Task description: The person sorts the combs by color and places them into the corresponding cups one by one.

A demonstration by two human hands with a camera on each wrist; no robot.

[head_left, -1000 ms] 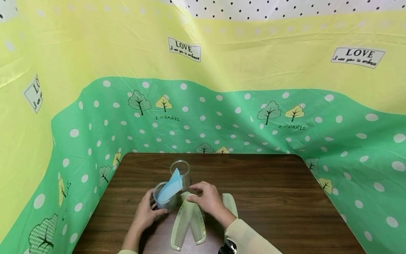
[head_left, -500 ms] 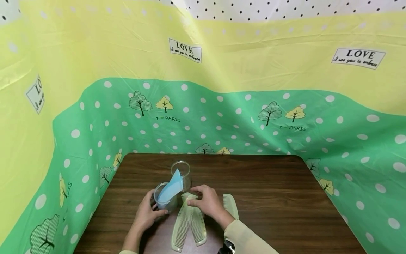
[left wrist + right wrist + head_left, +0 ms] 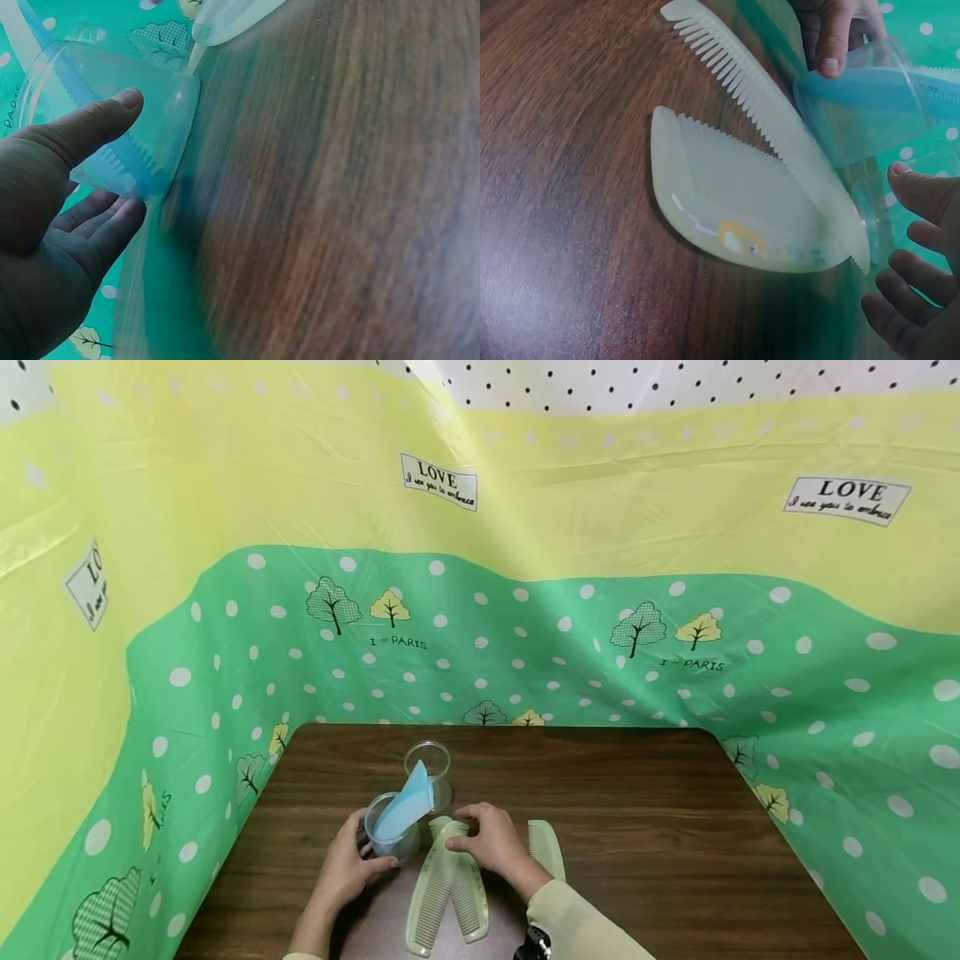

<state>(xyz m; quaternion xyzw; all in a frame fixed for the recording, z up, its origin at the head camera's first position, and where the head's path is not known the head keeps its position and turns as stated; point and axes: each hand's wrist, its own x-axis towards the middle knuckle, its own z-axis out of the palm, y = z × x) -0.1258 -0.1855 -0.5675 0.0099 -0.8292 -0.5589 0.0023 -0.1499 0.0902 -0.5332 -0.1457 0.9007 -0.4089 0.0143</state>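
Observation:
My left hand (image 3: 347, 868) grips a clear plastic cup (image 3: 169, 97) at its side, with thumb and fingers on opposite sides. Inside it a light-blue comb (image 3: 405, 810) leans, its upper part sticking out over the rim toward the right. Two pale green combs lie crossed on the table to the right of this cup: one comb (image 3: 735, 195) overlaps the other comb (image 3: 769, 101). Over their far end is my right hand (image 3: 495, 839), thumb and fingers spread apart and bent a little. The right wrist view shows nothing between those fingers.
A second clear cup (image 3: 442, 795) stands just behind the first. Another pale green comb (image 3: 546, 850) lies right of my right forearm, partly hidden by it. The brown wooden table (image 3: 675, 835) meets a green and yellow printed curtain (image 3: 570, 652) at the back and sides.
My right hand has drawn back slightly toward me over the crossed combs. The left hand, the cup and the blue comb stay in place.

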